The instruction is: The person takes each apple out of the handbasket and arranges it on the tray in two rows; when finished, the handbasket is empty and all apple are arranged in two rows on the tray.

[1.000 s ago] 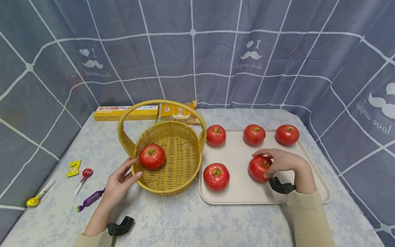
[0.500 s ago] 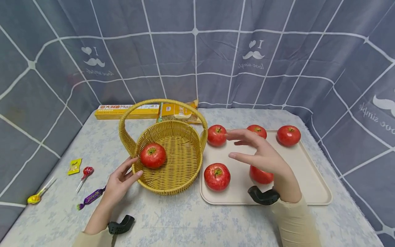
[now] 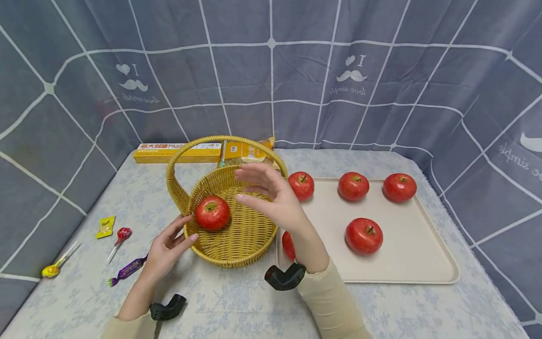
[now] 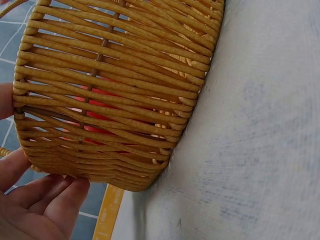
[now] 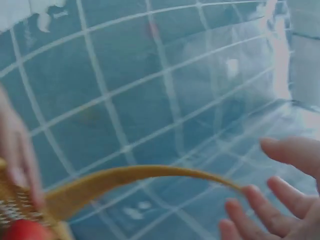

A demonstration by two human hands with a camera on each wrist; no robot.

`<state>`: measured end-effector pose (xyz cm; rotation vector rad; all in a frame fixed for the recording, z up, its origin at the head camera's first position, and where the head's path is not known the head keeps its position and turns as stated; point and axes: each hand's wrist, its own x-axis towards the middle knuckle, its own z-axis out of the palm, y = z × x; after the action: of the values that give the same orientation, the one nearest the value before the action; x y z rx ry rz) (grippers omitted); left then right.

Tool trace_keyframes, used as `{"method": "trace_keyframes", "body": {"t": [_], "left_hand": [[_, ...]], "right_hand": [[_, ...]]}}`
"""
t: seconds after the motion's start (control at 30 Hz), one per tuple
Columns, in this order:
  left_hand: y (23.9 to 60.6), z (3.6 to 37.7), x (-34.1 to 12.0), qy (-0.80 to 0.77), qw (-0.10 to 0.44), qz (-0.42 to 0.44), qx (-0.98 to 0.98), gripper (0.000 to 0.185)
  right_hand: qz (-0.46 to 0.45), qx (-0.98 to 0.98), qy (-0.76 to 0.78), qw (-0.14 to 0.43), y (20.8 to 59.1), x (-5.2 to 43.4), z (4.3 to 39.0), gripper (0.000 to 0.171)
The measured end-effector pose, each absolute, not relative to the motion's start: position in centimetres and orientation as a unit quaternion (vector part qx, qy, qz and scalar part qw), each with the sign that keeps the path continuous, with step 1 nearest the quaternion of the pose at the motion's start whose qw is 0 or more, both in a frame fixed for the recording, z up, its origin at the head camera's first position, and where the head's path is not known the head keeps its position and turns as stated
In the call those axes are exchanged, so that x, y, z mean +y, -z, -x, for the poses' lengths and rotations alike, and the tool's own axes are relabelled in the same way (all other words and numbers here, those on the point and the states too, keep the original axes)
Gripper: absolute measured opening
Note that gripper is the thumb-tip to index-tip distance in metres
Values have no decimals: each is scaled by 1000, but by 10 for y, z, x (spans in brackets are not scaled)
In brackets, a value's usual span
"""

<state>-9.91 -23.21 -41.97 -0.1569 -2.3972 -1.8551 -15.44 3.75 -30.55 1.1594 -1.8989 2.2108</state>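
Head view: right hand [image 3: 271, 197] hovers over wicker basket [image 3: 237, 235], fingers spread loose, holding nothing, just under arched handle [image 3: 190, 146]. Left hand [image 3: 167, 249] rests against basket's near-left wall, fingers straight, thumb at rim. One red apple [image 3: 212, 213] lies inside basket, left side, beside left fingertips. Left wrist view: fingers [image 4: 35, 200] touch woven wall, red showing through weave. Cream tray [image 3: 423, 263] right of basket carries five apples, one [image 3: 289, 245] half hidden by right forearm. Candies [image 3: 123, 270] on tablecloth at left.
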Motion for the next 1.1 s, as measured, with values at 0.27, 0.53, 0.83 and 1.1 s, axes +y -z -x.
{"method": "trace_keyframes", "body": {"t": [0.27, 0.53, 0.83, 1.1], "left_hand": [[420, 101, -233, 606, 55, 50, -792, 51], [420, 99, -232, 603, 53, 54, -794, 51], [420, 100, -232, 601, 50, 53, -796, 52], [421, 100, -232, 601, 60, 60, -795, 50]], "right_hand": [[-278, -626, -727, -43, 351, -14, 177, 41], [-232, -735, -634, -62, 376, -33, 183, 50], [-247, -823, -487, -156, 385, -32, 186, 77], [-262, -832, -452, -186, 386, -31, 187, 81]]}}
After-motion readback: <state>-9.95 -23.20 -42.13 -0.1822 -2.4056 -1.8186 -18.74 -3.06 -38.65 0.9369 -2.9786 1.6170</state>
